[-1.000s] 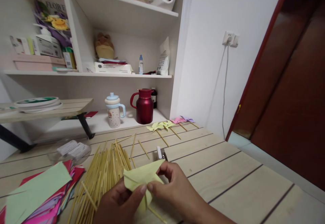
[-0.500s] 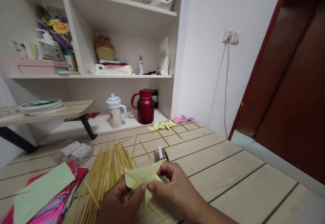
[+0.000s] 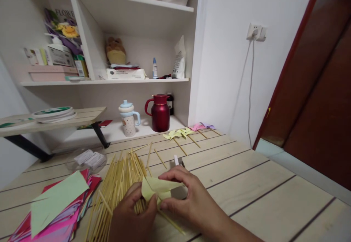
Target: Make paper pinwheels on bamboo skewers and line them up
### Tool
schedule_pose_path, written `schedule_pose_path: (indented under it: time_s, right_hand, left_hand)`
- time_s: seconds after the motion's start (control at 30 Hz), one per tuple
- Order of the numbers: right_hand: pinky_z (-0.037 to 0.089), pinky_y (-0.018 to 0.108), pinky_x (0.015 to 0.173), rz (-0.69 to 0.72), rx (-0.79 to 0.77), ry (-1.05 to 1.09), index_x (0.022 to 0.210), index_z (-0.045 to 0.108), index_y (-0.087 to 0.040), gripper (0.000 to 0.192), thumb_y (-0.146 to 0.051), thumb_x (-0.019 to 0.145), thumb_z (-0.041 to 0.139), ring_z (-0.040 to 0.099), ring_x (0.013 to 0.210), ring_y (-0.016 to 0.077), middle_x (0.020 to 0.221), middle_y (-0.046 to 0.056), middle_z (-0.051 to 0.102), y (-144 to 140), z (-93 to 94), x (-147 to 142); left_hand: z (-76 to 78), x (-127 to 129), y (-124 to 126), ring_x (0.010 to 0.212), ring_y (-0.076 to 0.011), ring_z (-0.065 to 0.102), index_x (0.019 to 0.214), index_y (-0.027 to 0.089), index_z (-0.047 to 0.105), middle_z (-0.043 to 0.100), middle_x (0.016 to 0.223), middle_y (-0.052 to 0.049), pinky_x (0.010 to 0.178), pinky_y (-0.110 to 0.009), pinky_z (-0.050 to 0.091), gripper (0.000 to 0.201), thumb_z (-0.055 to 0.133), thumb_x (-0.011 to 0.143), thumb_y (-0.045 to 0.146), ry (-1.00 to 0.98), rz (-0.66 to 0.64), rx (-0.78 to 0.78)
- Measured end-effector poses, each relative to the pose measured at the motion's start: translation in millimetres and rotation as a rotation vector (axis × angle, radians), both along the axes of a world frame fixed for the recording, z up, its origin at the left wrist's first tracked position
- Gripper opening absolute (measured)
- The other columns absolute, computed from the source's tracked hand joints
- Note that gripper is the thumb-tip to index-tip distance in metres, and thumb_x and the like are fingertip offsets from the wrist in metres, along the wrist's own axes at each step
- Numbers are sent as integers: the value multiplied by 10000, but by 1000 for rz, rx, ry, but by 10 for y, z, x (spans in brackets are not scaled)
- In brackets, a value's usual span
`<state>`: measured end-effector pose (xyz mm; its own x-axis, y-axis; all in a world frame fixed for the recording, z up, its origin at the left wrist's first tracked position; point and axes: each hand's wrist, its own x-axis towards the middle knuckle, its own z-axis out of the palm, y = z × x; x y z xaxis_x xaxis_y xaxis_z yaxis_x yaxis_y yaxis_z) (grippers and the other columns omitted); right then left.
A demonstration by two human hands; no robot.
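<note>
A piece of pale yellow paper [image 3: 153,187], partly folded, is held between both hands above the table's near side. My left hand [image 3: 134,212] pinches its left edge between thumb and fingers. On the other side, my right hand [image 3: 186,198] has its thumb at the lower edge and its fingers curved over the top. Just behind the right hand sits a small stapler-like metal tool [image 3: 179,161], partly hidden. A heap of thin wooden sticks [image 3: 117,183] lies beside and beneath the left hand. One loose stick [image 3: 172,223] rests under the paper.
Coloured paper sheets [image 3: 59,201] are stacked at the left. Finished paper pinwheels [image 3: 179,134] on sticks lie along the table's back edge. A red jug [image 3: 160,114] and a speckled cup [image 3: 128,123] stand on the low shelf. A clear container [image 3: 89,159] holds white packets.
My right hand has shifted its fingers up over the top of the paper, with the thumb still below. The left hand keeps its pinch. The whole view has moved slightly.
</note>
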<state>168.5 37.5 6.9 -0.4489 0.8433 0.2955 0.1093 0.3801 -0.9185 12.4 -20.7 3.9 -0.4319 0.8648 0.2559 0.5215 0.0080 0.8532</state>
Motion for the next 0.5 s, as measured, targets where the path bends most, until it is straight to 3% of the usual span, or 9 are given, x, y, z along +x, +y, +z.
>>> schedule_pose_path:
  time_s: [0.1, 0.2, 0.3, 0.4, 0.5]
  right_hand:
    - [466, 313, 826, 9, 46, -28, 752, 735, -189, 154, -83, 649, 775, 615, 885, 194, 868, 9, 631, 21, -28, -9]
    - [461, 300, 793, -45, 78, -30, 680, 715, -182, 114, -70, 668, 730, 613, 842, 186, 799, 4, 623, 42, -56, -17]
    - [443, 270, 749, -58, 64, -20, 635, 683, -172, 117, -56, 643, 694, 599, 794, 171, 751, -6, 610, 64, -68, -21]
    - [408, 231, 622, -9, -67, 20, 620, 644, -159, 71, -92, 625, 668, 543, 674, 136, 684, -22, 575, 79, -76, -36]
    - [369, 217, 537, 39, -316, 136, 684, 650, -140, 70, -133, 615, 647, 484, 569, 108, 620, -32, 566, 81, -84, -68]
  left_hand:
    - [-66, 52, -4, 866, -233, 713, 740, 267, 776, 771, 875, -15, 862, -287, 525, 155, 685, 670, 372, 7, 50, 59]
    - [-130, 79, 2, 892, -237, 707, 687, 261, 757, 759, 853, -20, 865, -285, 530, 124, 694, 657, 363, 9, 124, 142]
    - [-142, 44, 23, 819, -228, 710, 665, 276, 758, 761, 814, -10, 804, -286, 551, 97, 696, 637, 346, 64, 39, 177]
    - [-109, -15, 52, 787, -220, 709, 686, 285, 766, 766, 811, -4, 763, -287, 558, 119, 670, 661, 351, 64, -80, 134]
    - [-58, -55, 73, 869, -243, 711, 805, 255, 773, 772, 905, -38, 799, -315, 562, 240, 668, 706, 445, -54, -159, 14]
